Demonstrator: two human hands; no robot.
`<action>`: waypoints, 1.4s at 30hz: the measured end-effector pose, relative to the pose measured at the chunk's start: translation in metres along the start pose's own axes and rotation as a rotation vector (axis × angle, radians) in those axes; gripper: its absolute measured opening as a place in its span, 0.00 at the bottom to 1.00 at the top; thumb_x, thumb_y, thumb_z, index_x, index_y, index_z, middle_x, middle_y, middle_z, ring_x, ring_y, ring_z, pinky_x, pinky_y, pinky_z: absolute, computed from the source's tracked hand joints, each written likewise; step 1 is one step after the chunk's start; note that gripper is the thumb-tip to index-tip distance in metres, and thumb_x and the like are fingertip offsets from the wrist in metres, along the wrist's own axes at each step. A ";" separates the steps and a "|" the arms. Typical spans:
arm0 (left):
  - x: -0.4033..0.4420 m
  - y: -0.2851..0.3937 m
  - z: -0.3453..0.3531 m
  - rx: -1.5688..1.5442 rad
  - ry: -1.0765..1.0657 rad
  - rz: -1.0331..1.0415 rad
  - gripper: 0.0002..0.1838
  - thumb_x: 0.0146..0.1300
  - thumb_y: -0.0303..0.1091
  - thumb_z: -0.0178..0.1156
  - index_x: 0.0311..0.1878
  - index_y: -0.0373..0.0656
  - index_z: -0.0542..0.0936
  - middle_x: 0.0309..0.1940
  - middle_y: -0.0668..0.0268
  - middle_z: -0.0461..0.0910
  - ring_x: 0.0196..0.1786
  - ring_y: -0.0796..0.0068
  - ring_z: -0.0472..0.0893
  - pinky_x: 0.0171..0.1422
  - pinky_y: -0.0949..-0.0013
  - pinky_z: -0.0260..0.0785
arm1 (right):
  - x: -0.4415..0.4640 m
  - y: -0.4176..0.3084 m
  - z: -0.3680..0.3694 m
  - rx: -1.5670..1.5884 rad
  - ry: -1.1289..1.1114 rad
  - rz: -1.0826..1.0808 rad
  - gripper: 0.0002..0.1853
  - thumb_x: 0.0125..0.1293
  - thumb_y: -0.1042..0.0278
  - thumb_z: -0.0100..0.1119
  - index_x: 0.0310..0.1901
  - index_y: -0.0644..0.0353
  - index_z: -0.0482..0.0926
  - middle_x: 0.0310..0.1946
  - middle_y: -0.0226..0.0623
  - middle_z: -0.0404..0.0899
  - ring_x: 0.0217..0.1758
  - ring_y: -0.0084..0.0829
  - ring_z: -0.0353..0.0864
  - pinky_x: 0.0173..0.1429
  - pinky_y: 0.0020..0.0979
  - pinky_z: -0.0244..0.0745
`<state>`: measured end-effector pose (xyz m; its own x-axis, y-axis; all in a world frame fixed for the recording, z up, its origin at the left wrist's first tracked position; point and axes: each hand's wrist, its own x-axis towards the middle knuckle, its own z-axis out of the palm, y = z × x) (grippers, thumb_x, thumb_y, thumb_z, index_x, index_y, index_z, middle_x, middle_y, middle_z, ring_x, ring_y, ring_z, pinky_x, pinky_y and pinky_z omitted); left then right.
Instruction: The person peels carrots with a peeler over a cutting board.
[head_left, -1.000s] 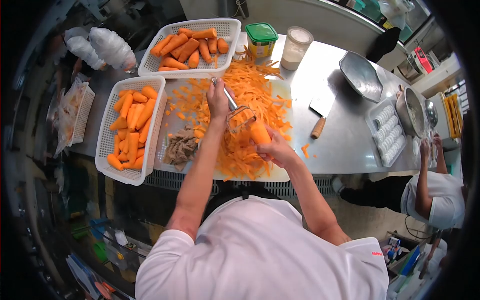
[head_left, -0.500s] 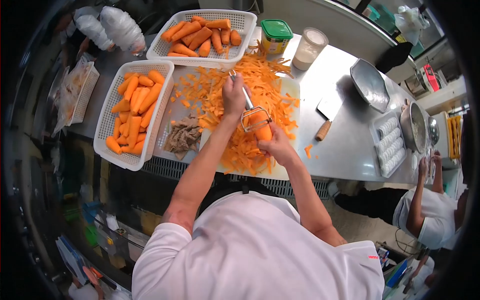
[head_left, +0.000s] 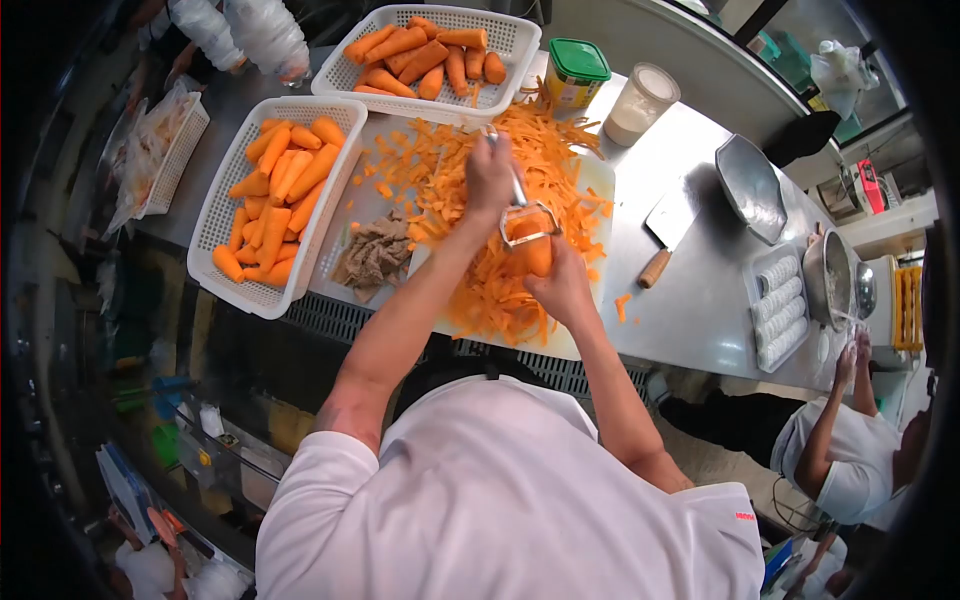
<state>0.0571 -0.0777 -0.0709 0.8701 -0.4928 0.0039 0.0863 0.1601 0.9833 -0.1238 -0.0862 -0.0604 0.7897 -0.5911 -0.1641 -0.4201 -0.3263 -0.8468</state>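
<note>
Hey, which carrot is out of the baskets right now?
The carrot in the right hand, under the peeler; the other carrots lie in the near basket and far basket.

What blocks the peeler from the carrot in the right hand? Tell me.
Nothing visible: the left hand holds the peeler with its head across the carrot, which the right hand grips.

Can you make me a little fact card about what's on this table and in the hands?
Left grip: closed on the peeler
Right grip: holding a carrot
Peelings: heaped over the cutting board
Other carrots: in two white baskets
Cleaver: lying flat on the steel table
Tub: green lid on
</note>
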 end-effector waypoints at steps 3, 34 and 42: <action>0.030 -0.017 -0.016 -0.014 0.201 -0.047 0.15 0.74 0.42 0.48 0.35 0.40 0.70 0.18 0.65 0.73 0.19 0.75 0.75 0.25 0.66 0.68 | 0.002 0.002 0.001 -0.054 0.069 -0.031 0.30 0.48 0.76 0.63 0.57 0.68 0.73 0.42 0.58 0.82 0.49 0.54 0.82 0.53 0.41 0.77; 0.002 0.006 -0.002 -0.112 0.035 -0.060 0.14 0.76 0.43 0.47 0.36 0.46 0.68 0.18 0.70 0.70 0.19 0.80 0.71 0.25 0.74 0.63 | 0.002 0.026 -0.001 0.271 -0.136 0.028 0.40 0.61 0.77 0.60 0.74 0.63 0.55 0.38 0.36 0.77 0.26 0.24 0.75 0.30 0.26 0.72; 0.002 0.001 0.009 -0.047 0.010 -0.053 0.15 0.76 0.43 0.48 0.36 0.43 0.69 0.16 0.70 0.71 0.18 0.78 0.72 0.24 0.69 0.65 | -0.009 0.020 -0.009 -0.007 0.058 -0.106 0.33 0.52 0.74 0.67 0.62 0.66 0.69 0.50 0.56 0.81 0.55 0.49 0.82 0.58 0.40 0.76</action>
<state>0.0545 -0.0856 -0.0680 0.8684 -0.4934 -0.0498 0.1548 0.1744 0.9724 -0.1434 -0.0942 -0.0711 0.8026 -0.5949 -0.0438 -0.3389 -0.3943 -0.8542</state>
